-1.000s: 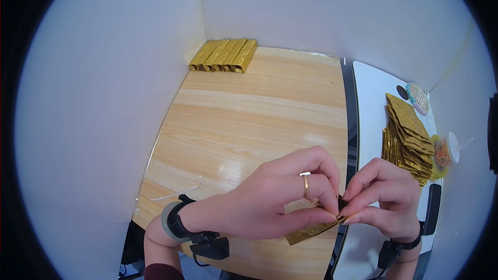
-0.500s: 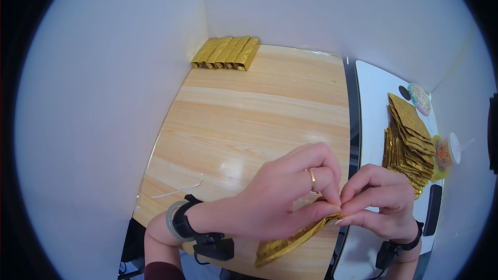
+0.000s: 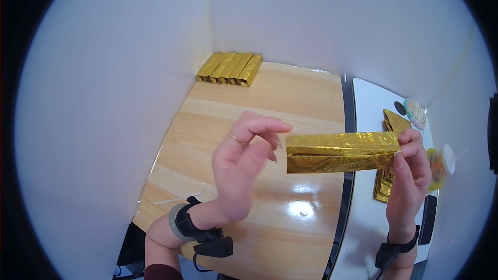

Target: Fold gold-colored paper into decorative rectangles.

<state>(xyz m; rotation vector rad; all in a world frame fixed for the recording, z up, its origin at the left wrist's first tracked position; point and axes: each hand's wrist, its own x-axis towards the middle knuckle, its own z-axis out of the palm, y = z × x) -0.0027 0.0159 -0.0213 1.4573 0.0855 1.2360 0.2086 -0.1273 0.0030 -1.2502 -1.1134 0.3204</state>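
Note:
A long, folded piece of gold foil paper (image 3: 337, 155) is held up level over the right part of the table, a crease line running along its length. My right hand (image 3: 410, 176) grips its right end between thumb and fingers. Just off its left end is my left hand (image 3: 241, 163), holding nothing, with fingers loosely bent and apart from the thumb. At the far left corner of the table, several finished-looking gold paper bars (image 3: 228, 69) lie side by side. Partly hidden behind my right hand is a stack of flat gold paper pieces (image 3: 384, 184).
The wooden table (image 3: 270, 101) meets pale walls at the left and back. A thin white strip (image 3: 178, 197) lies at its left. On the white side table (image 3: 365, 98) are a knitted item (image 3: 415, 113), a dark round disc (image 3: 400, 108), a cup (image 3: 443, 161) and a black bar-shaped object (image 3: 427, 220).
Both hands have risen from the table's near edge. My left hand has let go of the gold paper and moved left; my right hand has lifted it and now holds it level.

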